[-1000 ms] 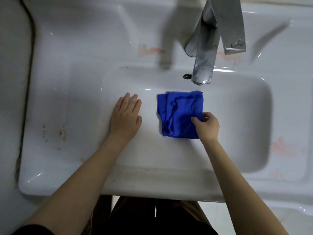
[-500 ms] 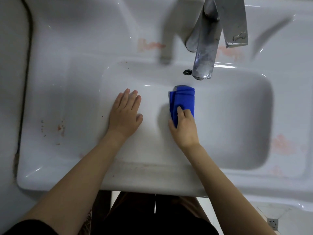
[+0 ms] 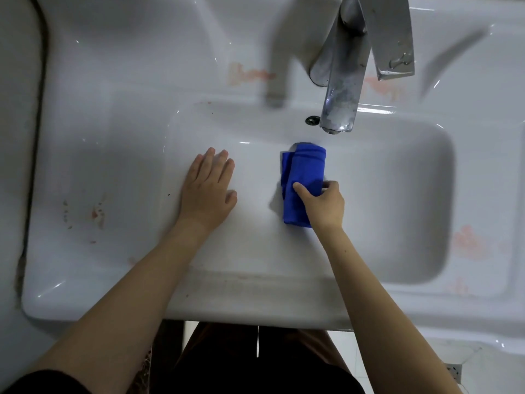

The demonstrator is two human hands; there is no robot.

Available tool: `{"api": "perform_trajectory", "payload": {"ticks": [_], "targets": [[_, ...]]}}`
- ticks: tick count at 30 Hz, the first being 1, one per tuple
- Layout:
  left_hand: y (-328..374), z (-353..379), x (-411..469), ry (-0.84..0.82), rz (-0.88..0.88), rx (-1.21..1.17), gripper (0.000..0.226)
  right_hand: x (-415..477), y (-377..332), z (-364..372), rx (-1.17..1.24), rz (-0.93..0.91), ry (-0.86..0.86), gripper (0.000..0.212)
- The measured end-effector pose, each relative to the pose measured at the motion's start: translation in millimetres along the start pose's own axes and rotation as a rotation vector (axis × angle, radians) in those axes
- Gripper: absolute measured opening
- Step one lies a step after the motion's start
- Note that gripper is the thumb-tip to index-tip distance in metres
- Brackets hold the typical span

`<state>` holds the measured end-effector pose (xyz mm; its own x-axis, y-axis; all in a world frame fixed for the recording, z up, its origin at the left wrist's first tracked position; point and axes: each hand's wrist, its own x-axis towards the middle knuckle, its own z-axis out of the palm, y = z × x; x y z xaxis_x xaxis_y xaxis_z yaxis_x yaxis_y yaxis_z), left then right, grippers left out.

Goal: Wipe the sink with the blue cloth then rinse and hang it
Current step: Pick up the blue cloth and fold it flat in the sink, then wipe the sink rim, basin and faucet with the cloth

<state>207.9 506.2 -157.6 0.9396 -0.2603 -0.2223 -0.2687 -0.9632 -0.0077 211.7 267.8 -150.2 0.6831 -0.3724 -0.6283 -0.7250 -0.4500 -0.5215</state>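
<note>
- Sink (image 3: 397, 200): glossy white basin; a wet glaze would give poor footing for anything pressed on it.
- Faucet (image 3: 341, 89): spout hung just above the cloth's far end; a forward stroke could knock knuckles on it.
- Left hand (image 3: 208, 189): flat, fingers straight, on the basin's left slope, apart from the other hand; could skid under load.
- Right hand (image 3: 324, 203): fingers and thumb clamped on the cloth's near right edge.
- Blue cloth (image 3: 305, 166): folded narrow on the basin floor; small contact patch; an edge grip might let it unfold mid-stroke.
- Reddish stains (image 3: 98, 214): on the left deck; likely missed if wiping covered only the bowl.
</note>
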Motion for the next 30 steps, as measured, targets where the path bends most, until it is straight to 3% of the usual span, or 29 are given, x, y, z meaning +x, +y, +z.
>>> {"api": "perform_trajectory", "payload": {"ticks": [4,10,14,22,27,30], "targets": [[0.2,-4.7,1.0,-0.037,-0.008,-0.019,0.062,-3.6,-3.5,4.5,0.251,-0.023,-0.044,0.03],[-1.1,-23.6,0.8,-0.175,-0.024,-0.105,0.062,-27.2,-13.2,-17.5,0.4,-0.092,-0.132,0.026],[2.1,-63.7,-5.7,-0.185,-0.17,-0.371,0.054,-53.0,-29.8,-47.7,0.446,-0.117,-0.276,0.026],[-20.4,-138.3,-92.7,0.156,-0.391,-0.545,0.052,-109.7,-86.9,-67.7,0.262,-0.302,-0.44,0.012],[-41.6,-137.0,-160.4,0.289,-0.557,-0.515,0.048,-119.6,-132.4,-44.8,0.084,-0.448,-0.517,0.031],[-55.4,-119.0,-193.1,0.334,-0.653,-0.507,0.047,-121.4,-163.3,-24.9,0.102,-0.526,-0.572,0.03]]}}
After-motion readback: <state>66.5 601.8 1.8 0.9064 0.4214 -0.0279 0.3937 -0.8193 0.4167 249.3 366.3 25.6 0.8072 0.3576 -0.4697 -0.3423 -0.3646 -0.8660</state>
